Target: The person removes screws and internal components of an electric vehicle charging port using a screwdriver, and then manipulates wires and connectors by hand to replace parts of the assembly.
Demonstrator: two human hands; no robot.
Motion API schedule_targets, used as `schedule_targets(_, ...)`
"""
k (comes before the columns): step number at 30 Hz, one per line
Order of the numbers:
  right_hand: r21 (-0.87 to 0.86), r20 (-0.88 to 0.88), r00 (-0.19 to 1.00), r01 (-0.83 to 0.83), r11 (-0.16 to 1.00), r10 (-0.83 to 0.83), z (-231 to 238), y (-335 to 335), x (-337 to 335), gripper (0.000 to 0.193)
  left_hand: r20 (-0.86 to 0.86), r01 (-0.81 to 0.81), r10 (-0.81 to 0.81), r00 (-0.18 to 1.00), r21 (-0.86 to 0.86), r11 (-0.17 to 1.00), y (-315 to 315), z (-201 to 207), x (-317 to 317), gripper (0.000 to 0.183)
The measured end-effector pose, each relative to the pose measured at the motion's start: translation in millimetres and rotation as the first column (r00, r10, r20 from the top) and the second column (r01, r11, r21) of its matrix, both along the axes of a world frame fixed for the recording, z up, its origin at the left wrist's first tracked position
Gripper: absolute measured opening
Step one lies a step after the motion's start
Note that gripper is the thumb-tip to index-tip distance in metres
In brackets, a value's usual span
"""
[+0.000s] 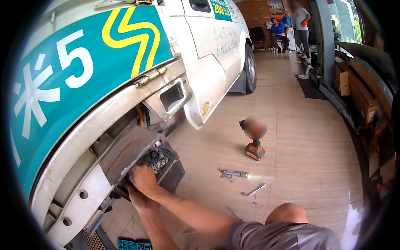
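The right hand (143,177) is bent over the near left corner of the open metal box (172,176), its fingertips out of sight — whether they grip anything, I cannot tell. The left hand (141,201) sits just below it, fingers also hidden under the box's near edge, their state equally unclear. The box is at the truck's side, below the bed, with black cables (152,157) coiled in its far part. Working by feel calls for slow fingers, one hand steadying while the other works, and knuckles kept off the rough rim of the rusty metal plate (127,150).

To the right on the floor lie a lit flashlight (235,173) — its beam would serve better aimed into the box — and a wrench (255,190); farther off stands a power drill (255,152). The white truck (208,54) fills the left.
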State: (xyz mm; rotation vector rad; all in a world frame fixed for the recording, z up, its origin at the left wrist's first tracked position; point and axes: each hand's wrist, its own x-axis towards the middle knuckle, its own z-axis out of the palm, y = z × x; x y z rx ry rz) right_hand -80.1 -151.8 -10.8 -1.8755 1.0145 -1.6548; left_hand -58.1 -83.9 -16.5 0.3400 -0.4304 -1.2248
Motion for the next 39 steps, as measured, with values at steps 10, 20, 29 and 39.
schedule_targets(10, 0.098, 0.094, 0.989, -0.122, 0.988, 0.112, 8, 5, -9, 0.018, 0.107, 0.101, -0.089, 0.99, -0.111, 0.989, 6, -9, 7, 0.053)
schedule_targets(20, 0.021, -0.016, 1.0, -0.025, 0.999, 0.025, 1, 7, -2, 0.017, 0.058, 0.11, -0.104, 0.993, -0.099, 0.989, 9, -3, 1, 0.049)
schedule_targets(29, 0.014, 0.05, 0.999, 0.019, 1.0, -0.02, -2, 4, 1, 0.015, 0.065, 0.112, -0.106, 0.992, -0.103, 0.988, 7, -7, 5, 0.054)
schedule_targets(39, 0.113, 0.109, 0.994, -0.042, 0.993, 0.03, 4, 12, -3, 0.02, -0.004, 0.122, -0.124, 0.992, -0.127, 0.984, 7, -12, 10, 0.059)
